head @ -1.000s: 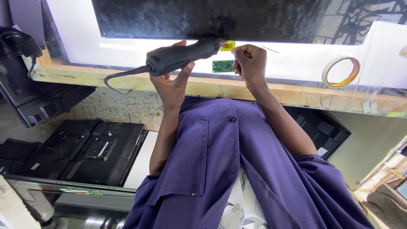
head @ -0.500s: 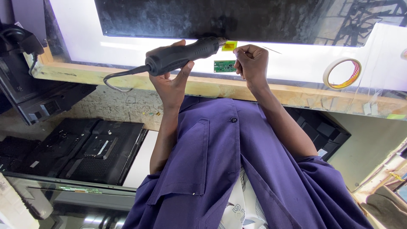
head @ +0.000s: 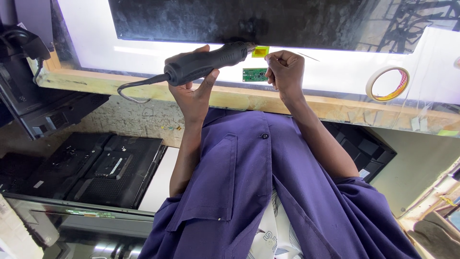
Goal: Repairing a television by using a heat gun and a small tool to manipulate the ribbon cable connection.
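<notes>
Fingers of the left hand (head: 194, 93) wrapped tight round a black hot-air gun (head: 206, 62), nozzle aimed at a small yellow patch (head: 260, 51) on the lit white panel (head: 335, 72). Fingers of the right hand (head: 286, 72) curled shut, pinching a thin pointed tool (head: 306, 56) (too fine to identify). Between both hands, a small green circuit board (head: 254, 74), flat on the panel. Farther right, a roll of tape (head: 388, 84). Left of the purple sleeve, dark screen backs (head: 96, 168).
</notes>
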